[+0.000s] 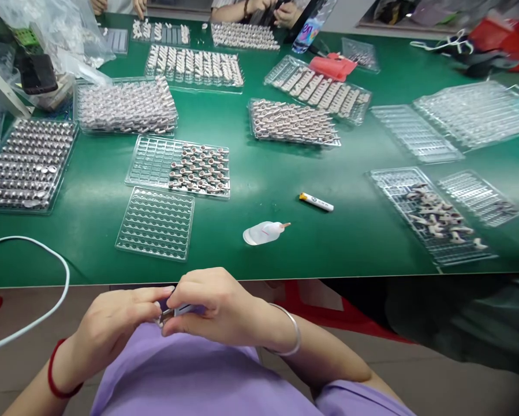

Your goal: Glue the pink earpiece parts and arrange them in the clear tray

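Above my lap, just off the table's front edge, both hands meet. My left hand (112, 318) is closed, its fingertips pinching a small whitish part with a brownish, shiny end (166, 316). My right hand (213, 306) is curled around a thin grey-blue piece (185, 309), mostly hidden by the fingers, its near end at the small part. On the table beyond lie a clear tray with rows of round hollows (155, 222), a tray partly filled with small ring-ended parts (201, 167), a white squeeze bottle with a thin tip (262, 233) and a white-and-yellow marker (316, 201).
At left stands a tray of shiny round metal parts (23, 164), near a white cable (66, 271). Filled trays (294, 122) line the back; a tray with a loose heap of parts (443, 216) lies right. Co-workers' hands (285, 14) show at the far edge.
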A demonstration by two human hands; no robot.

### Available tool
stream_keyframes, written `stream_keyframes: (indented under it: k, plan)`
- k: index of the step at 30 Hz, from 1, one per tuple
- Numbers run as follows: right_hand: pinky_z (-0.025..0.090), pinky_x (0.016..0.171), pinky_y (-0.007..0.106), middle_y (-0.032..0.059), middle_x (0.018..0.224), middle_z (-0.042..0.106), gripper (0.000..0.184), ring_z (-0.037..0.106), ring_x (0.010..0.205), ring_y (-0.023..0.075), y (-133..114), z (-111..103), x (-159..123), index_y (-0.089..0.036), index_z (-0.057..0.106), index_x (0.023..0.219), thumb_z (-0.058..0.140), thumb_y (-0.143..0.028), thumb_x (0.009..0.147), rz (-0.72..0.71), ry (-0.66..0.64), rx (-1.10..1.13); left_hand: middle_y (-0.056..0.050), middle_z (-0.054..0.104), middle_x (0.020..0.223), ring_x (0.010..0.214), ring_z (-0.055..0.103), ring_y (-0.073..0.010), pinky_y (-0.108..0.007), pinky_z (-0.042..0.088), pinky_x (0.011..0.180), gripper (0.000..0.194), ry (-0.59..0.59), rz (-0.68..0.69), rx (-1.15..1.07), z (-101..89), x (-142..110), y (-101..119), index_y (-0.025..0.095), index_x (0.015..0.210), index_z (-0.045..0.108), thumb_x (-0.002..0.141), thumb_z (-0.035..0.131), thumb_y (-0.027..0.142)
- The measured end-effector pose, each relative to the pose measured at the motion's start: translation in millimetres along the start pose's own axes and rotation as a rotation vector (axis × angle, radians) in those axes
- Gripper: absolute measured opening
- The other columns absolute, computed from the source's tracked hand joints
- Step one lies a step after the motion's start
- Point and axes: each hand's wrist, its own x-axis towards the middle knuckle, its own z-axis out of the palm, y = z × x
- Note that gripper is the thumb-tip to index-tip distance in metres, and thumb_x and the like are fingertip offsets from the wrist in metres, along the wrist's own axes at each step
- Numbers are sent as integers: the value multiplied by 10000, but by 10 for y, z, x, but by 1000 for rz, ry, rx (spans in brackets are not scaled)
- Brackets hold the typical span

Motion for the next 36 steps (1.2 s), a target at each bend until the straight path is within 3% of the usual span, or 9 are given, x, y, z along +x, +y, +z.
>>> stream_keyframes:
  k: [8,17,36]
  plan:
    - [363,505,180,-40,571,574,252,486,507,66,-25,-10,24,-170,642,710,719,-382,825,24,-35,19,-164,735,1083,1039,693,-182,-237,581,842,168,-48,54,-6,-11,29,-16,129,1042,608,984,455,166]
    - [398,545,180,-15,645,664,205,581,582,83,-27,-38,20,-175,660,737,734,-350,813,59,-128,20,-149,745,1060,1024,698,-167,-229,575,837,181,-83,52,51,1,-13,-34,137,1008,606,994,428,169]
    - [391,535,185,-18,619,636,249,558,561,79,-13,-26,8,-176,646,715,703,-385,838,35,-122,-28,-142,740,1080,1038,693,-175,-254,578,840,186,-97,55,60,0,-81,-51,143,1044,605,990,427,160]
